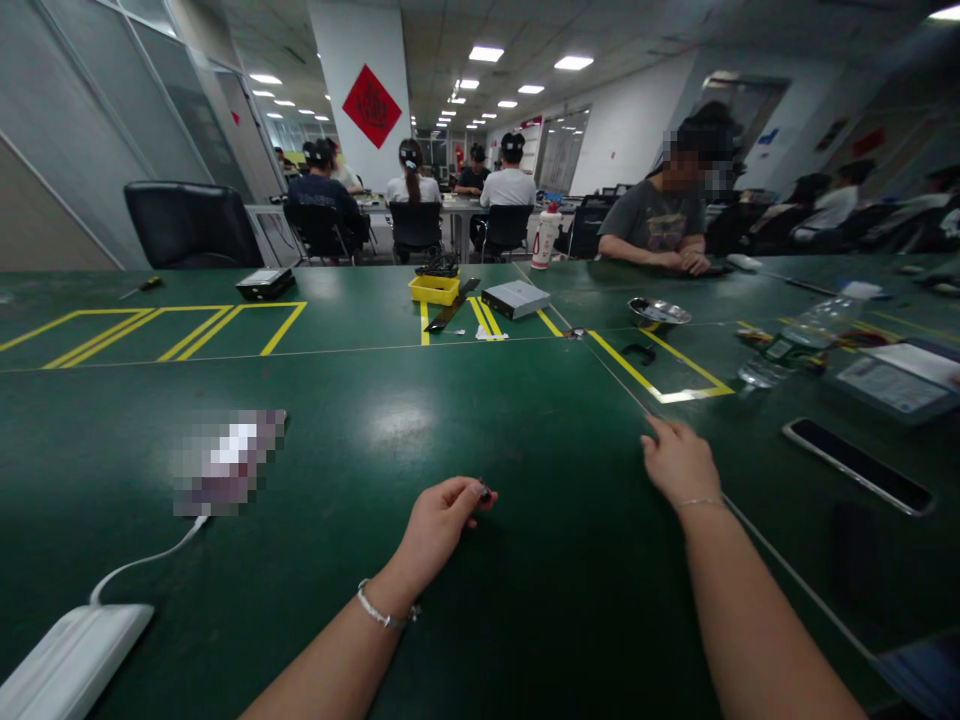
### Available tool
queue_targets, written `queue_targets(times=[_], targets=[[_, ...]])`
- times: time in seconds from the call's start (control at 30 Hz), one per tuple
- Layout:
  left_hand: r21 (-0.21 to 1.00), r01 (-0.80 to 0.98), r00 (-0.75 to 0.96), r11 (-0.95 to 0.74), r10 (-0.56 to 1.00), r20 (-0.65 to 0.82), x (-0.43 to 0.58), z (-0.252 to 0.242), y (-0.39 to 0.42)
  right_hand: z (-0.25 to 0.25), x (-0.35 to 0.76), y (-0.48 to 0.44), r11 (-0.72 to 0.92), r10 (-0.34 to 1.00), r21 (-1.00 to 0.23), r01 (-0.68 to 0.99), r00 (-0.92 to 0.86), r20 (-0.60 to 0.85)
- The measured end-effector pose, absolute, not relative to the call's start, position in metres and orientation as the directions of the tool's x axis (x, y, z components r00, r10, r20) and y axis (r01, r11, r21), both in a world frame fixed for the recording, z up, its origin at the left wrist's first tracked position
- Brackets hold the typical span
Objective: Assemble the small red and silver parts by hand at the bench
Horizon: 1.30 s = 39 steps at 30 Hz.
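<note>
My left hand (442, 522) is closed in a pinch above the near part of the green table (322, 400). A small dark piece (486, 493) sits between its thumb and fingertips, too small to name. My right hand (681, 465) is held low by the table's seam, with fingers pointing forward and the thumb a little apart. Nothing shows in its grasp. Beyond this hand, a black curved piece (640, 352) lies by a yellow tape outline (637, 375), with a shiny metal bowl (658, 311) behind it.
A blurred-out device (232, 460) is cabled to a white block (71, 665) at left. On the right are a phone (855, 462), a tilted clear bottle (802, 335) and a box (896, 375). Farther back are a yellow tray (435, 290), a grey box (516, 298) and a seated person (660, 220).
</note>
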<state>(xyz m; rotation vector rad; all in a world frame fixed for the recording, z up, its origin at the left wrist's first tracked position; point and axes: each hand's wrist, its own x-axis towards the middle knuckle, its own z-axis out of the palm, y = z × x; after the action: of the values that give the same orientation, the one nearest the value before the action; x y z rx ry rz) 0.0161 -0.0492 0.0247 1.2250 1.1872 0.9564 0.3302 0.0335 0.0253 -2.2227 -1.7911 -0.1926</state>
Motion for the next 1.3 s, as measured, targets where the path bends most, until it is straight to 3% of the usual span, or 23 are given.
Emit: queue_targets(times=[0.1,0.23,0.4,0.67,0.73,0.8,0.9,1.0,1.13,1.3], targets=[[0.987,0.092,0.174,0.129,0.974,-0.144,0.015,0.025,-0.05,0.015,0.352,0.038,-0.31,0.931,-0.114,0.944,0.325,0.164],[0.987,0.128,0.133,0.097,0.985,-0.114,0.012,0.025,-0.049,0.014,0.348,0.039,-0.315,0.94,-0.124,0.941,0.327,0.093],[0.989,0.147,0.017,-0.011,1.0,0.008,0.009,0.026,-0.047,0.017,0.347,0.039,-0.367,0.924,-0.167,0.915,0.38,0.054],[0.997,0.079,-0.014,-0.009,1.0,0.01,0.006,0.026,-0.047,0.02,0.35,0.04,-0.407,0.909,-0.203,0.89,0.416,0.0],[0.998,0.06,-0.031,0.008,0.999,-0.006,0.006,0.024,-0.045,0.022,0.346,0.039,-0.403,0.91,-0.238,0.884,0.414,-0.004],[0.999,0.049,-0.05,0.019,0.999,-0.017,0.006,0.022,-0.044,0.025,0.337,0.037,-0.388,0.914,-0.356,0.85,0.406,-0.027],[0.999,0.048,-0.073,0.017,0.997,-0.014,0.007,0.018,-0.041,0.027,0.311,0.033,-0.302,0.937,-0.697,0.65,0.337,-0.092],[0.998,0.048,-0.066,0.03,0.997,-0.026,0.007,0.017,-0.04,0.028,0.275,0.026,-0.187,0.976,-0.941,0.282,0.164,-0.145],[0.997,0.039,-0.006,0.061,0.998,-0.061,0.008,0.019,-0.041,0.033,0.224,0.009,-0.251,0.965,-0.957,-0.145,-0.11,-0.236],[0.994,0.095,0.061,0.052,0.996,-0.058,0.008,0.02,-0.043,0.032,0.176,-0.015,-0.437,0.874,-0.839,-0.325,-0.374,-0.31]])
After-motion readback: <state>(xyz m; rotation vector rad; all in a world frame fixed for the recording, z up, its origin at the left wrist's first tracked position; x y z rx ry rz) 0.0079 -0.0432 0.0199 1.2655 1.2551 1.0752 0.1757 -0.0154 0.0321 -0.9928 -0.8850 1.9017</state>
